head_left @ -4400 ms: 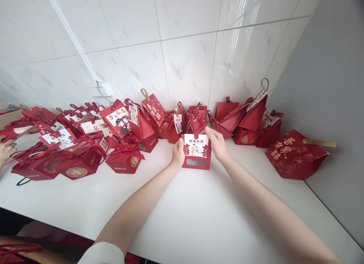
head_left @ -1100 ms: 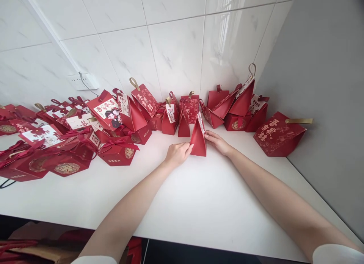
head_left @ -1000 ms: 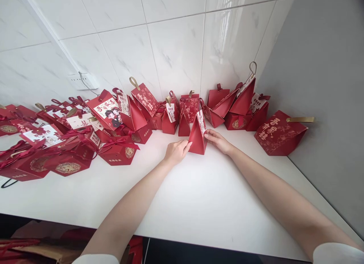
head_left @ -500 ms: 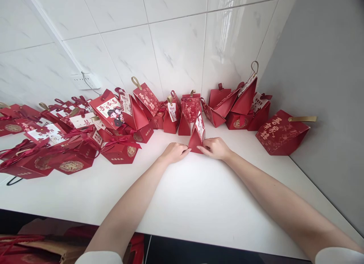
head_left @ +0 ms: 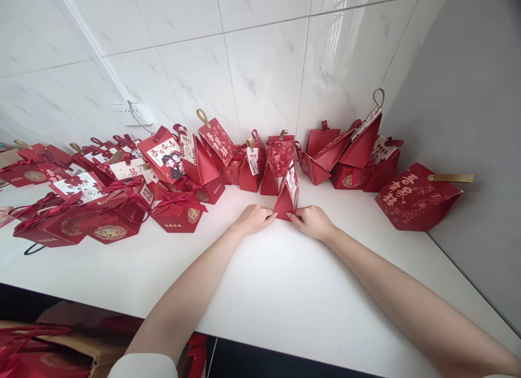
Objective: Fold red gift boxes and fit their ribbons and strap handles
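A small red gift box (head_left: 286, 196) with a white printed front stands on the white counter (head_left: 260, 280), its narrow triangular side towards me. My left hand (head_left: 253, 218) pinches the box's lower left corner with curled fingers. On the other side my right hand (head_left: 311, 222) pinches the lower right corner. Both hands rest on the counter at the box's base.
A row of several red gift boxes (head_left: 252, 166) with ribbon loops lines the tiled wall (head_left: 264, 69) behind. A dense pile of red boxes (head_left: 97, 204) fills the left. A larger red bag (head_left: 415, 200) lies by the grey wall on the right. A wall socket (head_left: 132, 115) sits upper left.
The box first faced me with its white front; it has been turned edge-on. Both hands slid down from its sides to its bottom corners. The camera view shifted slightly.
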Motion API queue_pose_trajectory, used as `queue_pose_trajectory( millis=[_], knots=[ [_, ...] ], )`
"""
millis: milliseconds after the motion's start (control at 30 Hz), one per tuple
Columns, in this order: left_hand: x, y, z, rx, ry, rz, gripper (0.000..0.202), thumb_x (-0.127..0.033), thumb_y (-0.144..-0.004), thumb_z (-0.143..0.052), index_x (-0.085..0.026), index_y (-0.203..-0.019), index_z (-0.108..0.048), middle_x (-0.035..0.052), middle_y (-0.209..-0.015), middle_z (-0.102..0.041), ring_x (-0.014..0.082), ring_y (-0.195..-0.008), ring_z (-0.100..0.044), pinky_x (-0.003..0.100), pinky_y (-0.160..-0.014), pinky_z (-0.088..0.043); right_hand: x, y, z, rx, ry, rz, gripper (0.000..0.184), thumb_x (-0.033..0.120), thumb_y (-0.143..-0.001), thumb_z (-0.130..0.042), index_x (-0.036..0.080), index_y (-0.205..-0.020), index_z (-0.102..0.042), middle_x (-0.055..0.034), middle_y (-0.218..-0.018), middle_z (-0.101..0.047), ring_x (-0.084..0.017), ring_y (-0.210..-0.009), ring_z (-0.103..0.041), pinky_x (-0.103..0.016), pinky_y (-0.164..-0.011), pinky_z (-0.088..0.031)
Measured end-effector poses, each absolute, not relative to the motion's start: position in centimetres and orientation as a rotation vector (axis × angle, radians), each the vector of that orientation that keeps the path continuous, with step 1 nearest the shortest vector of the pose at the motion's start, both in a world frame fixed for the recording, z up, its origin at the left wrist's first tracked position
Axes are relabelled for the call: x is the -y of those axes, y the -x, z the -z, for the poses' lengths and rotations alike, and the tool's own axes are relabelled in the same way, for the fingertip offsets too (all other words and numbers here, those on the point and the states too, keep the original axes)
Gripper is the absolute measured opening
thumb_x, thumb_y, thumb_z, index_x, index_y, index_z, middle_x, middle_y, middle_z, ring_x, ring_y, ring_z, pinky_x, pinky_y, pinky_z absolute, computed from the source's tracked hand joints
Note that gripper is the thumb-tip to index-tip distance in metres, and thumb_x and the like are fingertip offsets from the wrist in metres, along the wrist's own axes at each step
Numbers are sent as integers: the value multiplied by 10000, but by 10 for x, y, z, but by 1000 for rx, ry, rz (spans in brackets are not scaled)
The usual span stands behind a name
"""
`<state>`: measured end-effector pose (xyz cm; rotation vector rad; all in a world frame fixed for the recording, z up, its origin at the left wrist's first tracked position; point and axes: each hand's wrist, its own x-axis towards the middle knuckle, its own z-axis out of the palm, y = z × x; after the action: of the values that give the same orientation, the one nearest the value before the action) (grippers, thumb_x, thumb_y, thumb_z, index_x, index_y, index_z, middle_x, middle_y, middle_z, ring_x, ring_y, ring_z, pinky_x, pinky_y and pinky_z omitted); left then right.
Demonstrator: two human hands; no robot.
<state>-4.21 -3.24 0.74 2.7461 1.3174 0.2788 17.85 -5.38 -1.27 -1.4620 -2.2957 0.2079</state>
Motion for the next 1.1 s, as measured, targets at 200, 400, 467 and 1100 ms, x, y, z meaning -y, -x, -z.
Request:
queue_pose_trajectory(
  millis=[200, 400, 467, 1100],
  knots=[
    [33, 41, -6, -1297, -2798, -250, 501, -406, -963, -318, -194, -691, -681, 64, -700, -688, 179, -628, -587, 307, -603, -317, 51, -182, 16, 2357, 1376, -76, 492, 420, -981, -330, 220, -597, -565, -49, -609, -658, -188, -547, -590, -312, -567, -296],
    [35, 34, -1, -1326, -2836, -286, 461, -329, -935, -363, -169, -659, -696, 88, -678, -692, 188, -595, -587, 321, -601, -319, 51, -181, 18, 2354, 1333, 26, 483, 386, -989, -328, 202, -629, -594, -53, -633, -674, -171, -535, -579, -314, -567, -269],
    [36, 33, 0, -1331, -2836, -310, 438, -306, -913, -388, -161, -628, -688, 89, -653, -685, 183, -573, -576, 319, -599, -314, 52, -179, 19, 2352, 1314, 66, 482, 370, -986, -335, 195, -621, -596, -51, -619, -668, -163, -516, -563, -315, -556, -247],
    [32, 42, -2, -1185, -2312, -888, 305, -478, -798, -619, -181, -863, -606, -5, -724, -636, 115, -616, -553, 237, -620, -415, 48, -195, 11, 1736, 983, 118, 180, 293, -927, -460, 215, -766, -475, 21, -604, -490, -120, -498, -430, -254, -542, -362]
  ],
)
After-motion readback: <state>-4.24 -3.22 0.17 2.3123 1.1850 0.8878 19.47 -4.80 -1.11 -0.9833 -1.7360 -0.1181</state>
